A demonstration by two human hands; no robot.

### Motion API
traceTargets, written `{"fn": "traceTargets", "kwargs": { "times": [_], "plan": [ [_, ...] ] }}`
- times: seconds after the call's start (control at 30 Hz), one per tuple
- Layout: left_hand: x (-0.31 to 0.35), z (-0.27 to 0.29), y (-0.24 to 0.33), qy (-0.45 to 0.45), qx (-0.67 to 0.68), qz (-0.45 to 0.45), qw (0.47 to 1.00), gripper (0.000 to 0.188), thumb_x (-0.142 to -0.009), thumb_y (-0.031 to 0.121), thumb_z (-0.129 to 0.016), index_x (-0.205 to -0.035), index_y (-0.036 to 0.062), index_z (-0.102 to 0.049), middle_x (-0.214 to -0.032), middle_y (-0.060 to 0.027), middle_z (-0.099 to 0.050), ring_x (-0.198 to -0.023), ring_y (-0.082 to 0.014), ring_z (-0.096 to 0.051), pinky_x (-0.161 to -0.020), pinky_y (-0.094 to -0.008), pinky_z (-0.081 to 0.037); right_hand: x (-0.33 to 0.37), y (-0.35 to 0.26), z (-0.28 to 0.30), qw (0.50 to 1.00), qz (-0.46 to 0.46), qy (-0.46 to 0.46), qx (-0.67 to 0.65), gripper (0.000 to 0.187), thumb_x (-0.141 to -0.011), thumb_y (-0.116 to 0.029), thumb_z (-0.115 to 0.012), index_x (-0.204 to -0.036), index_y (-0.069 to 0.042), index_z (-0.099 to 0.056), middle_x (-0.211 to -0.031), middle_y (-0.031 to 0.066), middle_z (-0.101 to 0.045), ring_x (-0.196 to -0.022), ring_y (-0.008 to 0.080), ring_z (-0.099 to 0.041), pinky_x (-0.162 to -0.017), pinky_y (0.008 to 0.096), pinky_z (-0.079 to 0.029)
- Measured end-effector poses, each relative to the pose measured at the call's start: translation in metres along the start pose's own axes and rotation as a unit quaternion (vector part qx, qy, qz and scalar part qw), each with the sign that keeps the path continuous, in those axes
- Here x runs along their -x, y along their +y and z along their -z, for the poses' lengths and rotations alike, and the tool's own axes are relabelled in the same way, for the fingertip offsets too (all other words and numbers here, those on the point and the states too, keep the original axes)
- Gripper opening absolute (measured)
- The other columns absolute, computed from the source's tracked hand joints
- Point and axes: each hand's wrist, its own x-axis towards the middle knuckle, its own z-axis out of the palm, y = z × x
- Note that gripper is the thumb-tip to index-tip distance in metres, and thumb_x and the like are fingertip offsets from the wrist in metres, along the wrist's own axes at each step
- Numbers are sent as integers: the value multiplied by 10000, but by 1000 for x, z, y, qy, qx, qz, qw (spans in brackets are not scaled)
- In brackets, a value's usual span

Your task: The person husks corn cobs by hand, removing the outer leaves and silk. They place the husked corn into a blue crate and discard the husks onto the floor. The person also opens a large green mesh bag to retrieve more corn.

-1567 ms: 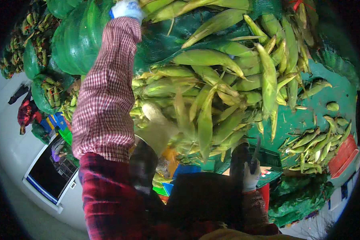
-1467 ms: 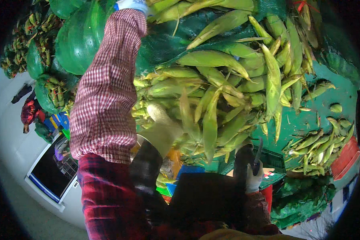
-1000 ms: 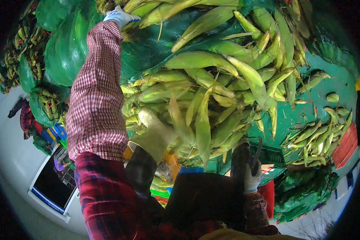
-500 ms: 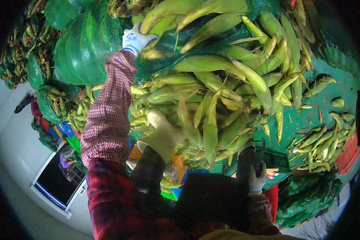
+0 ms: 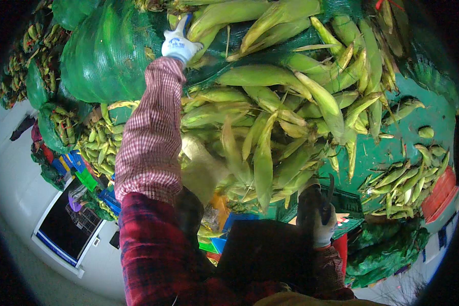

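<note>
The corn ears (image 5: 262,75) wear fibrous, ribbed husks, satiny where light catches them and dry, papery at the tips. At far left, the mesh sack (image 5: 104,61) is woven plastic-looking netting — rather glossy. Matt cloth gloves cover the left hand (image 5: 181,46) and right hand (image 5: 323,230); the curved blade (image 5: 330,189) resembles dull, dark metal. The checked sleeve (image 5: 150,122) is soft, creased cloth. At right, the red crate (image 5: 439,195) looks like smooth plastic — the green ground (image 5: 385,153) matt, scuffed.
</note>
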Motion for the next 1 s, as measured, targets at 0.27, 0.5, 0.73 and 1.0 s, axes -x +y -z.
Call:
{"fn": "traceTargets", "kwargs": {
  "times": [0.27,0.5,0.73,1.0],
  "plan": [
    [123,-39,68,105,136,43,984,736,-684,307,-779,-1358,264,-484,-1109,-282,-587,-967,-439,-641,-861,-459,-540,2,-1,8,1000,6,5,-3,502,-834,-213,-756,-1241,25,-587,-1091,209,-685,-979,333,-680,-859,385,-533],
    [274,-59,105,112,286,111,945,771,-685,172,-757,-1375,126,-415,-996,-281,-639,-846,-444,-654,-770,-486,-552,13,1,12,999,34,22,24,474,-841,-268,-751,-1219,-18,-613,-1019,180,-697,-907,316,-684,-806,371,-533],
    [430,-61,49,-64,587,224,776,815,-728,61,-774,-1416,88,-339,-1106,-176,-641,-861,-309,-665,-714,-391,-570,31,1,31,995,-74,1,-65,418,-855,-263,-725,-1154,12,-628,-946,144,-700,-814,256,-648,-766,372,-508],
    [510,-62,35,-323,441,402,735,817,-793,262,-802,-1449,79,-352,-1073,-153,-629,-677,-240,-622,-547,-362,-546,50,55,98,909,-236,120,-322,152,-907,-163,-692,-960,-77,-579,-730,11,-586,-610,120,-545,-533,272,-428]
  ]
}}
